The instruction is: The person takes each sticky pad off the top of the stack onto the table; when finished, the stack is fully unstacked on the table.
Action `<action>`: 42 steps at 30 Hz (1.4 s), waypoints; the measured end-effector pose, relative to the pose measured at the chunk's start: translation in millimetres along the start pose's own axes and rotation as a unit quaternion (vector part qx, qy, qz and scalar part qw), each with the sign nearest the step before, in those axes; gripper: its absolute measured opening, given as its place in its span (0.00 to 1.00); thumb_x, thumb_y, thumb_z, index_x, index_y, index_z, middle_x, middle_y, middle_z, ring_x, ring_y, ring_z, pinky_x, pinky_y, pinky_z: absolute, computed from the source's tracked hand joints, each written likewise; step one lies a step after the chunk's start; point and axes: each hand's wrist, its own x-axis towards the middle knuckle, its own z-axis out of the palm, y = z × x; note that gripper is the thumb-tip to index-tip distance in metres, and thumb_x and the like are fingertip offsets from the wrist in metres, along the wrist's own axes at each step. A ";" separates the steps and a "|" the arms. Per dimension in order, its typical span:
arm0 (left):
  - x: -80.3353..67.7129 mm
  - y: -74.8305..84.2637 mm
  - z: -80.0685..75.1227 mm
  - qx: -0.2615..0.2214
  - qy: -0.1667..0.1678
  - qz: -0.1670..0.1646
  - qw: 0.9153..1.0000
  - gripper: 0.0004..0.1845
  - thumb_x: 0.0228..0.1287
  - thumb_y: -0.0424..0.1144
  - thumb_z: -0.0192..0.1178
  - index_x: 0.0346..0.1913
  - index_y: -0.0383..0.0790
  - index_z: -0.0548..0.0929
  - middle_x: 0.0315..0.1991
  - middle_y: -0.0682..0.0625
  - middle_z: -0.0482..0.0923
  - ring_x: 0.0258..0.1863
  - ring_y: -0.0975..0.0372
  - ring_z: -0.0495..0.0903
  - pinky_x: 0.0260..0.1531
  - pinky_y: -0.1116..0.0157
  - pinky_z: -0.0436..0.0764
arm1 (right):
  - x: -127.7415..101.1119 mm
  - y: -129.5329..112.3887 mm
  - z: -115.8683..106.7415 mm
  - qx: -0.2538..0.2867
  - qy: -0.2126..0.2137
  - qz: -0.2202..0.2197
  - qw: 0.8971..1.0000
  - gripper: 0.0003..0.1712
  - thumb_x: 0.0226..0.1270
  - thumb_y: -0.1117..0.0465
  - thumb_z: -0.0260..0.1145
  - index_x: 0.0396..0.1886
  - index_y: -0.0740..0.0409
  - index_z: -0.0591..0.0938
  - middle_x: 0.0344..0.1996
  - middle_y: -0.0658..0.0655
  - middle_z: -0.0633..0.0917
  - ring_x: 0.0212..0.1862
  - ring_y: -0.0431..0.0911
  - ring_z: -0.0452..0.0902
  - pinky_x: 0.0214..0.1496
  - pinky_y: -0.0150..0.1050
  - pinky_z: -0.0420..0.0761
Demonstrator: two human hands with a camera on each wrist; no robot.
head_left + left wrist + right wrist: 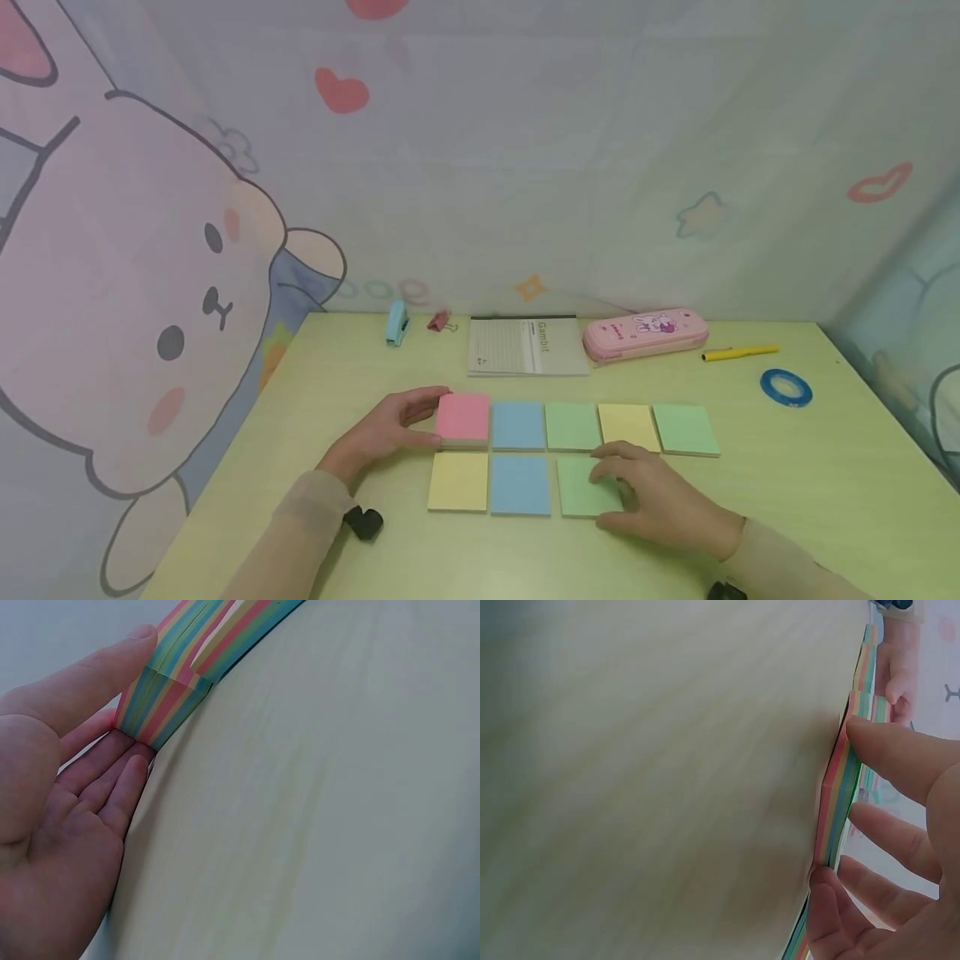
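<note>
Low in the centre of the head view, sticky-note pads lie in two rows on the desk (825,500). The left hand (382,433) has thumb and fingers against the left edge of the pink pad (462,417) at the upper row's left end, fingers mostly straight. The right hand (652,496) lies over the green pad (585,492) in the lower row, thumb and fingers pinching its edges. A pink pencil case (645,333) sits further up the frame.

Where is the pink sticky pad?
In the head view, the pink sticky pad sits at the left end of the back row, beside a blue pad and behind a yellow pad. The left hand touches its left edge.
</note>
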 end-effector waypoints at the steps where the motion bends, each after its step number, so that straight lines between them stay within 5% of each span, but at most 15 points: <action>1: -0.1 -0.2 0.1 -0.001 0.000 0.000 1.000 0.44 0.63 0.37 0.77 0.79 0.40 0.68 0.78 0.46 0.68 0.79 0.50 0.65 0.79 0.54 0.63 | 0.5 0.2 0.5 -0.001 0.001 -0.001 1.000 0.21 0.57 0.50 0.84 0.47 0.48 0.85 0.62 0.56 0.82 0.61 0.52 0.80 0.63 0.55 0.83; 32: -0.7 -1.1 1.4 -0.001 0.003 0.006 1.000 0.43 0.63 0.37 0.77 0.79 0.39 0.68 0.78 0.46 0.68 0.78 0.50 0.65 0.78 0.55 0.64 | 6.0 -8.9 -3.3 0.005 -0.009 0.005 1.000 0.22 0.58 0.47 0.83 0.47 0.47 0.85 0.61 0.54 0.82 0.55 0.47 0.82 0.58 0.48 0.85; 38: -0.9 -3.5 1.2 0.004 -0.005 0.022 1.000 0.43 0.65 0.35 0.75 0.79 0.36 0.66 0.78 0.42 0.67 0.78 0.47 0.64 0.78 0.55 0.64 | 22.0 -14.9 -14.1 0.044 0.050 -0.019 0.998 0.20 0.63 0.53 0.80 0.51 0.53 0.85 0.56 0.52 0.84 0.46 0.45 0.83 0.49 0.43 0.87; 42: -0.2 -2.2 0.6 0.005 -0.003 0.020 1.000 0.43 0.64 0.36 0.75 0.80 0.36 0.66 0.78 0.43 0.67 0.78 0.47 0.65 0.78 0.53 0.64 | 47.1 -21.8 -16.4 0.083 0.076 -0.027 0.993 0.23 0.65 0.56 0.79 0.56 0.54 0.83 0.54 0.48 0.85 0.52 0.51 0.83 0.52 0.48 0.86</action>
